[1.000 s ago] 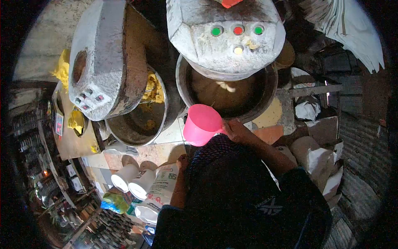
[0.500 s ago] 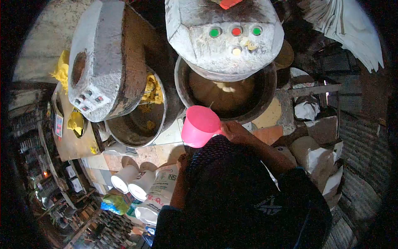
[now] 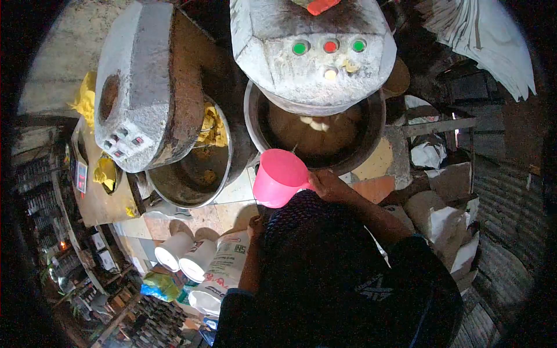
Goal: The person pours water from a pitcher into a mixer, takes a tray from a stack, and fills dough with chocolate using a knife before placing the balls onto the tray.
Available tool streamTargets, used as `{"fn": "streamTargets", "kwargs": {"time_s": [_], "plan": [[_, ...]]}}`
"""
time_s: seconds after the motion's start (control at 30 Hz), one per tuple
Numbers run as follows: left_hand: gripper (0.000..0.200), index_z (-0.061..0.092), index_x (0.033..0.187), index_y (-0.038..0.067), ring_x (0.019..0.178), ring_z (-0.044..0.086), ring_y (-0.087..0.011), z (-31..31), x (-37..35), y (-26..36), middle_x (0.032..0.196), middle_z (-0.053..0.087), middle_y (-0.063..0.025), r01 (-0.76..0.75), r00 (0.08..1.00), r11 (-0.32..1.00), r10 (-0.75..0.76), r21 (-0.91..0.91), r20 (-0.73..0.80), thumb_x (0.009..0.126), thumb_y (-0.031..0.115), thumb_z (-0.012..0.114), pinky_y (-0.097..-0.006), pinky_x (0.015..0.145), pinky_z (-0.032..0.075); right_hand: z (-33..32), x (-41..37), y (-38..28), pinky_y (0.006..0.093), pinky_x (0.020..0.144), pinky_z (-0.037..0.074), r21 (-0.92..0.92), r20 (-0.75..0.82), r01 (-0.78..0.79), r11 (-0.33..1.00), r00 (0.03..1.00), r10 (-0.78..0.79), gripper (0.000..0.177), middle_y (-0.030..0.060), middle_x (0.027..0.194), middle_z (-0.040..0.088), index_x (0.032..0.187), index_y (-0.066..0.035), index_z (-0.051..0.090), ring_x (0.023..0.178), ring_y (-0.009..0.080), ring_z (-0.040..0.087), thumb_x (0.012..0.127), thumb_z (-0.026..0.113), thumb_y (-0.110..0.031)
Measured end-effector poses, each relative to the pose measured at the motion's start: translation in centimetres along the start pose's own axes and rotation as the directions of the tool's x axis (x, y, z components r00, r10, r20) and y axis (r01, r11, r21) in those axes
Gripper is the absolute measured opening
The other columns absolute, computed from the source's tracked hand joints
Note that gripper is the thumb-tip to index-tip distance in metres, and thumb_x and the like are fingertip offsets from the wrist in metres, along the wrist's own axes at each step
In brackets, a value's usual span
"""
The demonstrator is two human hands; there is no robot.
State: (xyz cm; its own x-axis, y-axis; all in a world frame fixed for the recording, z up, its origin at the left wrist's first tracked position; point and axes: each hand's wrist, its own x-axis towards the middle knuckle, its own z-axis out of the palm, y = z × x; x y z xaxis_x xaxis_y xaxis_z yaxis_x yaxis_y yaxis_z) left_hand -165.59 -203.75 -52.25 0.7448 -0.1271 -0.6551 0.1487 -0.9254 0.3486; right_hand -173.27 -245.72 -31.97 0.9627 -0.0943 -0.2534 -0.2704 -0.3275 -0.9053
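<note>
My right hand (image 3: 326, 184) is closed around the handle of a pink plastic dipper (image 3: 280, 177). The dipper is held beside the front rim of a large mixer bowl (image 3: 378, 136), and its inside is hidden from view. Pale dough (image 3: 316, 124) lies in that bowl, under the white mixer head (image 3: 313, 72) with green and red buttons. Low at my left side, my left hand (image 3: 255, 225) has its fingers curled in, close to a printed white sack (image 3: 229, 258). Whether it holds anything is hidden.
A second mixer (image 3: 136, 87) stands at the left, its bowl (image 3: 188, 194) holding yellow dough (image 3: 213, 129). White buckets (image 3: 167, 259) stand on the tiled floor. A wooden table (image 3: 98, 200) bears a scale (image 3: 81, 176). Paper sacks (image 3: 441, 217) crowd the right side.
The pale dough in the large bowl has shifted shape slightly under the mixer head. Both my hands and the pink dipper stay nearly in place.
</note>
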Motion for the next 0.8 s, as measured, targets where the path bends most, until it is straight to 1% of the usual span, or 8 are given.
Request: {"fn": "streamTargets", "kwargs": {"time_s": [0.2,0.3,0.37,0.53,0.6,0.63,0.7,0.8], "plan": [[0.033,0.066,0.108,0.014,0.085,0.067,-0.0211,2.9,2.1,-4.3,0.095,0.07,-0.0125,0.002,0.999,0.985,0.005,-0.17,0.041,0.084,0.036,0.064,-0.0349,0.073,0.052,-1.7,-0.2,-2.5,0.0487,0.077,0.046,0.039,0.104,-0.125,0.991,0.987,0.121,0.047,0.0244,0.088,0.063,0.116,-0.001,0.055,0.081,0.0426,0.059,0.1,0.023,-0.031],[0.032,0.066,0.107,0.012,0.085,0.068,-0.0224,1.7,1.0,-2.6,0.096,0.07,-0.0122,-0.062,0.994,0.79,0.106,-0.61,0.037,0.085,0.034,0.064,-0.0358,0.074,0.052,-0.5,0.0,-0.9,0.0484,0.076,0.046,0.025,0.038,-0.074,0.997,0.997,0.073,0.047,0.0242,0.086,0.062,0.113,-0.001,0.056,0.08,0.0428,0.059,0.1,0.024,-0.032],[0.032,0.066,0.106,0.009,0.085,0.068,-0.0235,1.8,0.8,-1.5,0.095,0.07,-0.0116,-0.043,0.999,0.991,0.04,-0.129,-0.027,0.085,0.033,0.064,-0.036,0.074,0.052,-1.1,0.0,-2.0,0.0485,0.076,0.046,0.021,0.055,-0.083,0.996,0.995,0.082,0.047,0.0242,0.086,0.062,0.113,-0.001,0.056,0.08,0.0427,0.059,0.1,0.024,-0.032],[0.035,0.066,0.106,0.01,0.089,0.067,-0.0258,3.7,2.2,-4.2,0.097,0.07,-0.0117,-0.097,0.992,0.987,0.086,-0.125,-0.093,0.085,0.037,0.063,-0.0375,0.076,0.052,-0.6,-0.1,-1.0,0.049,0.078,0.045,-0.007,0.1,-0.153,0.988,0.983,0.153,0.045,0.0245,0.088,0.062,0.114,-0.001,0.055,0.083,0.0423,0.059,0.099,0.025,-0.031],[0.035,0.066,0.107,0.011,0.089,0.067,-0.0263,3.7,2.5,-4.6,0.098,0.07,-0.0117,-0.16,0.98,0.984,0.149,-0.08,-0.132,0.085,0.038,0.063,-0.038,0.076,0.052,-1.1,-0.4,-2.6,0.0503,0.079,0.044,0.061,-0.029,0.047,0.997,0.999,-0.045,0.045,0.0251,0.088,0.061,0.116,-0.002,0.054,0.083,0.0424,0.059,0.099,0.024,-0.031],[0.034,0.066,0.107,0.011,0.089,0.067,-0.0263,3.3,2.3,-4.4,0.098,0.07,-0.0118,-0.082,0.994,0.994,0.076,-0.072,-0.075,0.086,0.038,0.063,-0.0382,0.075,0.052,-1.3,-0.4,-3.0,0.0503,0.079,0.044,0.061,-0.029,0.045,0.997,0.999,-0.043,0.045,0.0251,0.088,0.061,0.116,-0.002,0.054,0.083,0.0424,0.059,0.099,0.024,-0.031],[0.034,0.066,0.107,0.011,0.088,0.067,-0.0263,2.7,1.7,-3.5,0.099,0.07,-0.0119,-0.005,1.0,0.998,0.004,-0.06,-0.019,0.086,0.038,0.063,-0.0384,0.074,0.052,-1.6,-0.6,-3.5,0.0494,0.075,0.045,-0.074,0.002,-0.066,0.995,0.998,0.066,0.043,0.0247,0.082,0.06,0.118,-0.002,0.053,0.077,0.0418,0.058,0.099,0.027,-0.03],[0.034,0.065,0.108,0.01,0.087,0.067,-0.0269,2.2,0.5,-1.8,0.097,0.07,-0.0122,-0.134,0.988,0.99,0.129,-0.049,-0.082,0.087,0.037,0.061,-0.0394,0.073,0.052,-1.2,-0.3,-2.1,0.0478,0.07,0.046,-0.069,0.102,-0.114,0.991,0.988,0.12,0.042,0.0244,0.076,0.057,0.122,-0.002,0.051,0.072,0.041,0.057,0.099,0.028,-0.029]]}}
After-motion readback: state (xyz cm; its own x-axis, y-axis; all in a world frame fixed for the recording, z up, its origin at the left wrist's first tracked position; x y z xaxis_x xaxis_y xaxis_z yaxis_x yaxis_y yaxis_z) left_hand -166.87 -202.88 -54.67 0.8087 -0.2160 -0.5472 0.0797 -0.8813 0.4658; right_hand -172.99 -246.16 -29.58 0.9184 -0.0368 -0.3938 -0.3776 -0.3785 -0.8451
